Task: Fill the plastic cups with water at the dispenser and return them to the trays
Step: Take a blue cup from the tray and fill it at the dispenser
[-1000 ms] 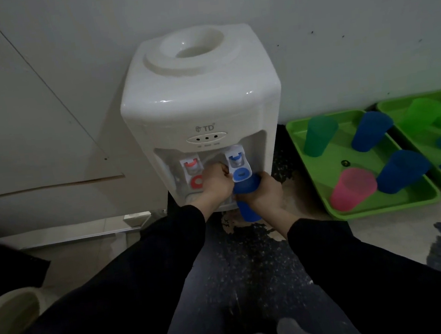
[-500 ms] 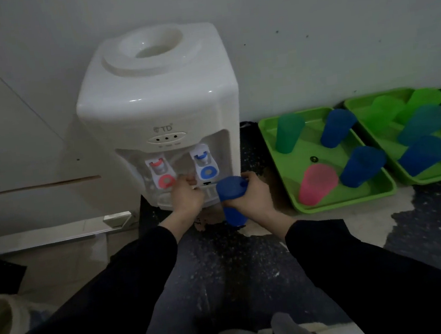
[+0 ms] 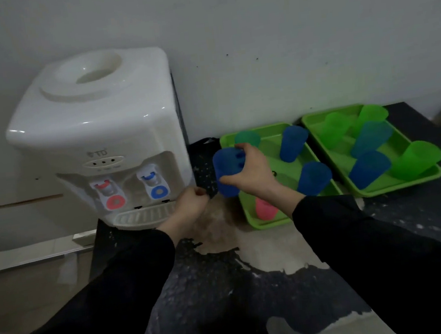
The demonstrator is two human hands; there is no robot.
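Grip: the right hand (image 3: 250, 171) is holding the blue cup (image 3: 226, 171) by its side wall, fingers and thumb curling round it. The cup is roughly upright and is touching no surface.
Other hand: the left hand (image 3: 190, 201) is hanging low and left of the grip, fingers curled in, holding nothing I can see.
Change: a second ago this cup was sitting under the blue tap (image 3: 155, 184) with the left hand up at the taps. Both hands are now coming away, and the tap is lying well left of the grip.
Meaning: I am judging the filling of this cup finished and the return leg under way.
Landing zone: the near tray (image 3: 272, 224) is lying just right of and below the grip. The cup is hovering at its left edge, not yet set down.
Far tray (image 3: 397, 188): well right of the grip, holding green and blue cups.
Hidden, water: the level inside the held cup is not showing, and no stream is visible at the dispenser (image 3: 93, 121).
Hidden, cups: the right wrist is covering part of the pink cup (image 3: 266, 209), and the fingers are covering part of the green cup (image 3: 247, 137) beyond the grip.
Unclear: dim light and blur are making it impossible to tell which tray cups are already holding water.
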